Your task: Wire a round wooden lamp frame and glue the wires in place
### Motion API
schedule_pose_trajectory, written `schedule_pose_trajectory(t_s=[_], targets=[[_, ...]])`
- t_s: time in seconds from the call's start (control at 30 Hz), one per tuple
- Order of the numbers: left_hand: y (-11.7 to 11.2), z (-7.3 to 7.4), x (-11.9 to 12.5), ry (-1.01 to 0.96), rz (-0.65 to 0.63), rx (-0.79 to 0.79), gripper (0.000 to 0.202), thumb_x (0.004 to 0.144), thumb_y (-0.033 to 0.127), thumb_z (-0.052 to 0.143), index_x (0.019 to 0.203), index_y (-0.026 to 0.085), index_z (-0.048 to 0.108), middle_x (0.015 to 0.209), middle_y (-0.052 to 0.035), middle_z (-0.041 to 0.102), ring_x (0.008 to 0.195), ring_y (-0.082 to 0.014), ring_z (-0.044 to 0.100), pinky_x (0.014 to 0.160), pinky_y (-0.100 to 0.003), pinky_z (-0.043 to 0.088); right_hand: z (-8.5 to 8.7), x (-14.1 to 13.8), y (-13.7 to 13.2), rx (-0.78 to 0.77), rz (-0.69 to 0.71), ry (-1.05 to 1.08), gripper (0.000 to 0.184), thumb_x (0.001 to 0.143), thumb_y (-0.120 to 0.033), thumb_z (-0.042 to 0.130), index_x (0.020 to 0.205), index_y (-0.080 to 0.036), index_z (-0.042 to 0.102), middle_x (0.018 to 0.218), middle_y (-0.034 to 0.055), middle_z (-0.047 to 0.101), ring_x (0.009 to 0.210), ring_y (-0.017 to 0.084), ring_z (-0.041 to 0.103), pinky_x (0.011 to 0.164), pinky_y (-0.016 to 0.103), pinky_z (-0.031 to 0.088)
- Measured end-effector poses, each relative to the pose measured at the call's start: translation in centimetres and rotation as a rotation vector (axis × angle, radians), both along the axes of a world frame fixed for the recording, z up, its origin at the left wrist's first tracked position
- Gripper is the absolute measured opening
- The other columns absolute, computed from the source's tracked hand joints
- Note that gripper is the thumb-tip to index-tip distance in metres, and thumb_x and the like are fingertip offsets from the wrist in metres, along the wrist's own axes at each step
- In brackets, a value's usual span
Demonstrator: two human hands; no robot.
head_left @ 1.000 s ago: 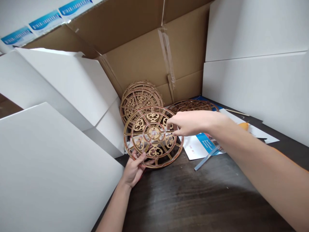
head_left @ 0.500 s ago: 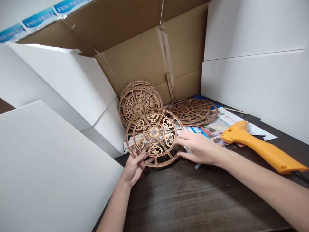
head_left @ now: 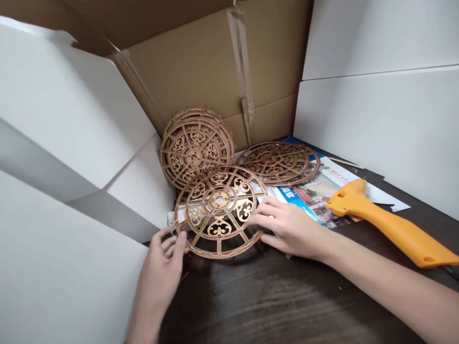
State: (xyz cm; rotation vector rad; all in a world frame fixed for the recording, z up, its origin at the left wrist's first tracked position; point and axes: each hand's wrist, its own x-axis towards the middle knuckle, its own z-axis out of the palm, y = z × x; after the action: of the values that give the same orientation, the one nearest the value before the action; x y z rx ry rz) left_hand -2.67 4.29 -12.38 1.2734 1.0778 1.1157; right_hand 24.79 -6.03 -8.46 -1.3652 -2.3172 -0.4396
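A round wooden fretwork disc (head_left: pixel 219 210) with heart-shaped cutouts and a red edge is held tilted over the dark table (head_left: pixel 279 301). My left hand (head_left: pixel 163 260) grips its lower left rim with curled fingers. My right hand (head_left: pixel 287 227) holds its right rim, fingers pressed against the edge. Behind it, a stack of similar discs (head_left: pixel 195 145) leans against the cardboard box (head_left: pixel 201 67). Another disc stack (head_left: pixel 278 162) lies flat on a printed leaflet (head_left: pixel 311 191).
An orange-handled scraper (head_left: pixel 387 222) lies on the table at the right. White foam boards (head_left: pixel 376 110) stand at the right, and more white boards (head_left: pixel 64 143) crowd the left. The open brown box closes off the back.
My right hand dropped from the disc's centre to its right rim. My left hand slid from under the lower edge to the left rim. The view tilted down a little.
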Motion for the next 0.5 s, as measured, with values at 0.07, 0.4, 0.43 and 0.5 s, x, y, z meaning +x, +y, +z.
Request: schedule_pose_trajectory(t_s=[0.07,0.4,0.43,0.5], targets=[[-0.9,0.2,-0.2,0.412,0.232,0.389,0.057,0.086,0.056,0.066,0.128,0.021,0.049,0.131,-0.0162,0.061,0.114,-0.0350,0.064,0.098,-0.058,0.051,0.1,-0.2,0.0,-0.024,-0.007,0.014,0.021,0.089,-0.014,0.062,0.110,-0.017,0.067,0.099,0.0074,0.064,0.096,0.025,0.052,0.081,0.038,0.048],[-1.6,1.2,4.6,0.818,-0.152,1.603,0.038,0.098,0.041,0.056,0.111,0.006,0.063,0.115,-0.0161,0.062,0.111,-0.0323,0.052,0.102,-0.047,0.039,0.2,-1.5,-0.1,-0.025,-0.019,0.072,0.020,0.091,-0.012,0.057,0.110,-0.016,0.064,0.098,0.0061,0.064,0.090,0.024,0.051,0.074,0.038,0.046],[-1.2,0.8,4.8,0.802,-0.168,1.597,0.029,0.098,0.031,0.055,0.110,0.006,0.063,0.113,-0.0149,0.062,0.110,-0.0311,0.052,0.102,-0.046,0.038,0.2,-1.6,-0.1,-0.024,-0.026,0.070,0.020,0.091,-0.011,0.056,0.110,-0.016,0.064,0.096,0.0059,0.064,0.090,0.024,0.051,0.073,0.038,0.046],[-0.5,0.0,4.9,0.746,-0.206,1.558,0.020,0.095,0.016,0.053,0.109,0.007,0.064,0.113,-0.0132,0.062,0.109,-0.0296,0.052,0.102,-0.045,0.038,0.2,-1.7,0.0,-0.022,-0.041,0.065,0.022,0.092,-0.010,0.054,0.110,-0.016,0.064,0.096,0.0058,0.064,0.089,0.024,0.051,0.072,0.038,0.046]])
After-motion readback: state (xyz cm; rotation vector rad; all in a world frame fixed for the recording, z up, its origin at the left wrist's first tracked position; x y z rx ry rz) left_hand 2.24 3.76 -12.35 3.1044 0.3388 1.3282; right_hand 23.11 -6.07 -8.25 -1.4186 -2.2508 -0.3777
